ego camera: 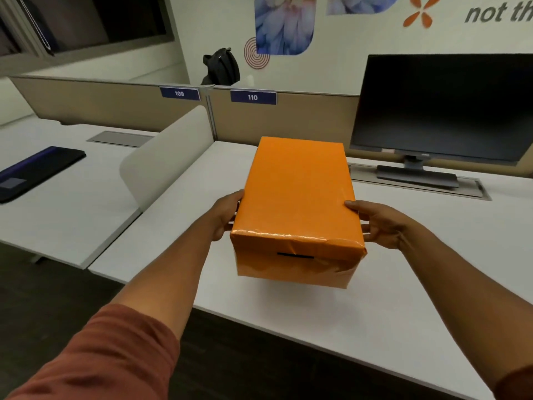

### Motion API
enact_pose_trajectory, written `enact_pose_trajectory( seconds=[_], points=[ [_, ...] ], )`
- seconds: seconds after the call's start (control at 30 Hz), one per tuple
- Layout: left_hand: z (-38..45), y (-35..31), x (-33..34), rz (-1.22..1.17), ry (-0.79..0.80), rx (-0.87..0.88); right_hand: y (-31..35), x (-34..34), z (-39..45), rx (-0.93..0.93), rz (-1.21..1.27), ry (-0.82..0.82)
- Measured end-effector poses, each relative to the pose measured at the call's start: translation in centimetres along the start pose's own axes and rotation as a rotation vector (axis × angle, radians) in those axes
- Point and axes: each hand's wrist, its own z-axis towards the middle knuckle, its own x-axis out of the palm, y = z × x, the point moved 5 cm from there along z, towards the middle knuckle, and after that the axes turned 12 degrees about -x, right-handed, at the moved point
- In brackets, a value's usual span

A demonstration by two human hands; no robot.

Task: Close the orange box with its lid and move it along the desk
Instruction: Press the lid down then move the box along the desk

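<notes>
Clamping lidded orange box (pixel 297 197) | left hand (pixel 226 216), right hand (pixel 380 223) | grip closed on sides

Orange box (pixel 297 203) with its lid (pixel 298 186) seated, standing on the white counter (pixel 375 307). The left hand (pixel 226 215) presses the box's left side; the right hand (pixel 380 223) presses its right side, thumb on the lid's edge. A short dark slot marks the near face. Far right: a dark monitor (pixel 441 108) on its stand. Far left: a dark flat pad (pixel 37 171) on the neighbouring counter, beyond a pale divider (pixel 170 157). Partition labels read 109 (pixel 179 93) and 110 (pixel 253 97).
</notes>
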Motion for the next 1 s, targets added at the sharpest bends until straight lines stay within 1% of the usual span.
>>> enact_pose_trajectory(
  seconds=[0.23,0.57,0.67,0.87,1.0],
  points=[
    [4.2,-0.8,-6.2,-0.047,-0.025,-0.014,1.5,5.5,5.9,-0.013,0.001,0.049],
    [10.1,-0.5,-13.4,-0.144,-0.133,-0.091,1.4,11.9,16.6,0.023,0.072,0.165],
    [11.6,-0.6,-15.5,-0.143,-0.124,-0.117,1.7,13.9,18.6,0.036,0.080,0.156],
    [15.2,-2.9,-21.0,-0.132,-0.136,-0.082,3.3,18.9,23.0,0.034,0.129,0.143],
    [17.0,-4.6,-24.0,-0.099,-0.151,-0.065,3.8,22.9,25.3,0.049,0.155,0.089]
  ],
)
